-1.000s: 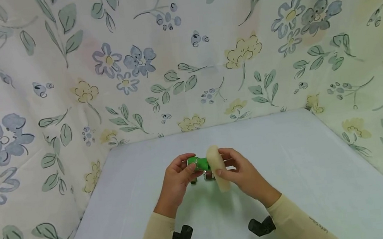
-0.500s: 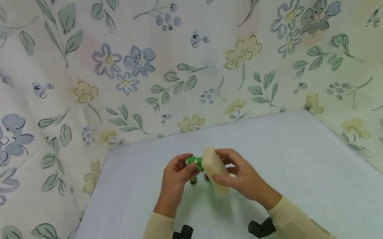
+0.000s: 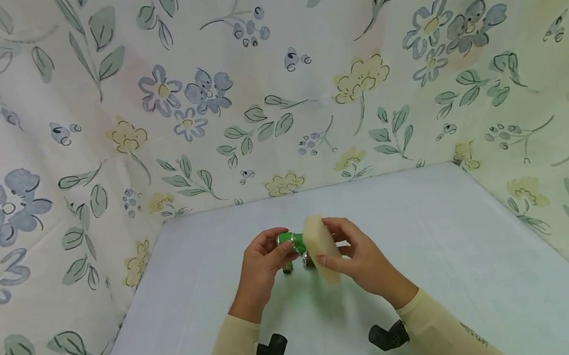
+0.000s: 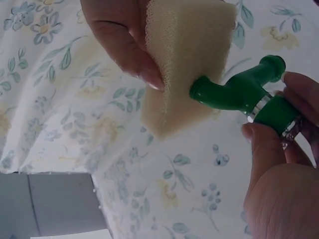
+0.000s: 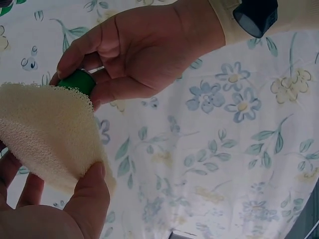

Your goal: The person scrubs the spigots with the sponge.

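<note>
A green Y-shaped fitting [image 4: 244,92] with a silver metal band is pinched between the thumb and fingers of my left hand [image 3: 260,269]. My right hand [image 3: 363,259] grips a thick cream sponge [image 3: 320,246], thumb on one face and fingers behind. One branch end of the fitting meets the sponge's broad face in the left wrist view; the other branch points away from it. In the right wrist view the sponge hides most of the fitting. Both things are held up over the table. My left fingers partly cover the banded end.
Below the hands show a small green piece [image 3: 287,268] and a reddish-brown piece with silver [image 3: 308,260]; whether they lie on the table is unclear. The white table [image 3: 214,300] meets a floral curtain [image 3: 278,114]. Black angled mounts [image 3: 272,349] sit near both sleeves.
The sponge has shifted left along the fitting and turned to show more of its broad face, then moved slightly back right with my right hand. My left hand has barely moved.
</note>
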A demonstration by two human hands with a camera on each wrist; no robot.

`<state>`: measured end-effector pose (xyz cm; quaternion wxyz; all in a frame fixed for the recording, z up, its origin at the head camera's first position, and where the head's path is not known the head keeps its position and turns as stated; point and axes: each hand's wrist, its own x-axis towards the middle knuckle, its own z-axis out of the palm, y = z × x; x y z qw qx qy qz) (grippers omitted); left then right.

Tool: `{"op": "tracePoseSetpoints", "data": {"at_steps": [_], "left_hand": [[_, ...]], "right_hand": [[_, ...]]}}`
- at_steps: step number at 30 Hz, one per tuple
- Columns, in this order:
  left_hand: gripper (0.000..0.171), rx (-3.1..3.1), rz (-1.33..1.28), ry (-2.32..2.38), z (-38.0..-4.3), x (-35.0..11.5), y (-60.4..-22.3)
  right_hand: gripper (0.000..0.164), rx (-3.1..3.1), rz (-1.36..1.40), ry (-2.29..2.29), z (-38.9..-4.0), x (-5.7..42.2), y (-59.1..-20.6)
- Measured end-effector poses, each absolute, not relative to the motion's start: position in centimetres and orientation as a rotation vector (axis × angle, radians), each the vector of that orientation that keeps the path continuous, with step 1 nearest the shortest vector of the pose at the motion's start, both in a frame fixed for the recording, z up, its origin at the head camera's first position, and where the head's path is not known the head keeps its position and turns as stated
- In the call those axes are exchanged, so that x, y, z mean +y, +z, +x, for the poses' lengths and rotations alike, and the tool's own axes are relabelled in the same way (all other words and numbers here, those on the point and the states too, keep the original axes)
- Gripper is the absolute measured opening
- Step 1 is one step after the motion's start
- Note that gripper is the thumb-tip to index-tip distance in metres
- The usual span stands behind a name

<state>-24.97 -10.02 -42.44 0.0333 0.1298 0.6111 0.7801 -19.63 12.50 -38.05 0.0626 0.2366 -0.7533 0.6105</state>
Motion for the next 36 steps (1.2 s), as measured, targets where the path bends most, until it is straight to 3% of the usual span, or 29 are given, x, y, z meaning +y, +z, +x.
{"op": "tracePoseSetpoints", "data": {"at_steps": [11,17,27,36], "left_hand": [[0.041,1.803,0.49,2.414,-24.9,-10.1,-42.7],[0.048,1.761,0.519,2.424,-24.9,-10.1,-42.7],[0.039,1.695,0.548,2.432,-24.5,-9.9,-42.3],[0.045,1.694,0.564,2.41,-24.2,-9.9,-41.9]], "right_hand": [[0.056,-2.286,0.668,1.902,-20.6,12.9,-38.9],[0.057,-2.273,0.615,1.893,-21.7,13.1,-40.4],[0.066,-2.32,0.448,1.693,-23.1,13.7,-42.6],[0.07,-2.356,0.326,1.595,-23.4,14.1,-42.8]]}}
